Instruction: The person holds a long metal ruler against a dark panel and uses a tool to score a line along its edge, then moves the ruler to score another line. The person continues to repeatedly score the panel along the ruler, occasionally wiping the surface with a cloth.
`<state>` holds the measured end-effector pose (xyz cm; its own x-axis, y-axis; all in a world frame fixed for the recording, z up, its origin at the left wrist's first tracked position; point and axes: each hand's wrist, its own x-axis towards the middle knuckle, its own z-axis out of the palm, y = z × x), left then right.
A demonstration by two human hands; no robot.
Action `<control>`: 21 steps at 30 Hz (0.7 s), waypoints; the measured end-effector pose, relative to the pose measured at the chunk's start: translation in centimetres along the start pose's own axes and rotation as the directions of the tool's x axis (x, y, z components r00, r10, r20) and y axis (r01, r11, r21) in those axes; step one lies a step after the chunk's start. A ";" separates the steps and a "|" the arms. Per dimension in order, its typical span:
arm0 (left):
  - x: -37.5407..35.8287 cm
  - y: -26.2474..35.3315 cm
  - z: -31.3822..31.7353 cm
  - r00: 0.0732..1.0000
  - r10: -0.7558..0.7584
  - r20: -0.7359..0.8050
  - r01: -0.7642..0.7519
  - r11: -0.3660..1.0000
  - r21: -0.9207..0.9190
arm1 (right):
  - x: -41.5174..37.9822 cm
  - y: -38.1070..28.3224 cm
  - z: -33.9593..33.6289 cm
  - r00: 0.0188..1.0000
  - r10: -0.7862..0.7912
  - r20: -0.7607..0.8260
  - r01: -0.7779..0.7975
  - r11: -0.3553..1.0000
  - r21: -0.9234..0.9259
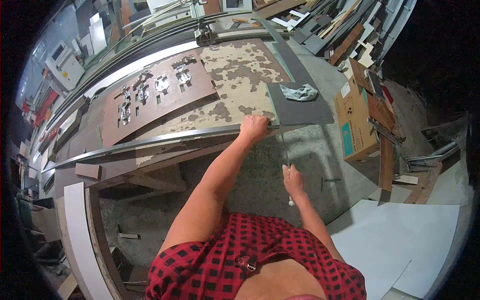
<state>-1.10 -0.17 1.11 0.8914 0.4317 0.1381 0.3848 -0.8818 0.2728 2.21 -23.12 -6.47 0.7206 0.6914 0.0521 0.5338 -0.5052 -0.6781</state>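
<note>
Far left: white board (75, 220) leaning by the surface (235, 95), brown panel (155, 95) with cut-outs lying flat on top, metal fittings showing through the slots. Long metal strip (150, 141) runs along the near edge of the surface, long axis left-to-right, rising slightly toward the right end. Left hand (253, 128) sits on that right end, fingers curled down over strip and surface edge, pressing or gripping it; can't tell which. Just right of that hand, a dark grey sheet (300, 107) lies on the surface corner, overhanging the edge a little, crumpled rag (298, 92) on top. A thin glass strip (285, 145) hangs down from the sheet's near edge, long axis roughly vertical in view, top end near the left hand, bottom end in the right hand (292, 181). Right fingers closed around its lower end; something small and white pokes out below the fist, can't identify it. So the glass strip points from the right hand up and away toward the surface edge, roughly square to the metal strip. Right hand holds it, left hand is nearest its far end. Further right: cardboard box (354, 120) on the floor, white sheets (400, 240) lower right, scrap pile at the back.
</note>
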 end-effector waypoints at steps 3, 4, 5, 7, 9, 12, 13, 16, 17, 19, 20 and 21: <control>0.0 0.2 -0.2 0.999 -0.012 0.029 0.012 1.000 -0.010 | 2.4 -1.2 0.2 1.000 -0.010 0.029 0.008 0.998 0.069; 0.0 0.1 0.0 1.000 -0.018 0.017 0.018 1.000 -0.007 | 3.9 -2.3 0.1 0.999 -0.020 0.050 0.012 0.988 0.156; 0.0 0.0 0.1 1.000 -0.021 0.006 0.021 1.000 -0.001 | 5.4 -3.3 -0.2 0.999 -0.031 0.027 0.029 0.997 0.078; 0.0 0.0 0.0 1.000 -0.017 0.014 0.017 1.000 0.008 | 8.0 -5.1 -0.6 0.999 -0.045 -0.001 0.045 0.999 0.003; 0.0 -0.1 0.1 1.000 -0.014 0.023 0.014 1.000 0.014 | 9.2 -6.0 -0.5 0.998 -0.049 -0.025 0.047 0.996 -0.078; 0.1 0.0 0.2 1.000 -0.021 0.006 0.021 0.999 0.035 | 8.2 -6.0 -0.1 0.985 -0.122 -0.122 0.124 0.992 0.010; 0.0 0.0 0.2 1.000 -0.019 0.002 0.019 1.000 0.014 | 7.3 -5.0 0.4 0.988 -0.124 -0.096 0.128 0.991 0.030; 0.2 -0.4 0.3 1.000 -0.003 -0.015 0.003 1.000 0.016 | 2.8 -0.2 2.3 0.997 -0.076 -0.009 0.076 0.992 0.099; 0.2 -0.5 0.6 1.000 0.017 -0.018 -0.016 0.999 0.035 | 1.9 0.2 2.1 0.997 -0.080 -0.002 0.080 0.992 0.097; 0.2 -0.2 0.1 1.000 -0.002 -0.005 0.002 0.999 0.033 | 0.4 0.7 1.7 0.999 -0.042 -0.030 0.044 0.998 0.052; 0.1 0.0 0.0 1.000 -0.012 0.005 0.012 0.999 0.036 | 0.8 1.0 1.6 0.999 -0.039 0.003 0.039 0.998 0.044; 0.0 -0.1 0.2 1.000 -0.010 0.009 0.009 0.999 0.037 | 2.0 1.1 2.2 0.997 -0.078 -0.022 0.079 0.996 0.045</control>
<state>-1.08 -0.11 0.91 0.8896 0.4386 0.1271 0.4018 -0.8841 0.2387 3.29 -21.18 -8.70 0.6864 0.7171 0.1210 0.5686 -0.4254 -0.7041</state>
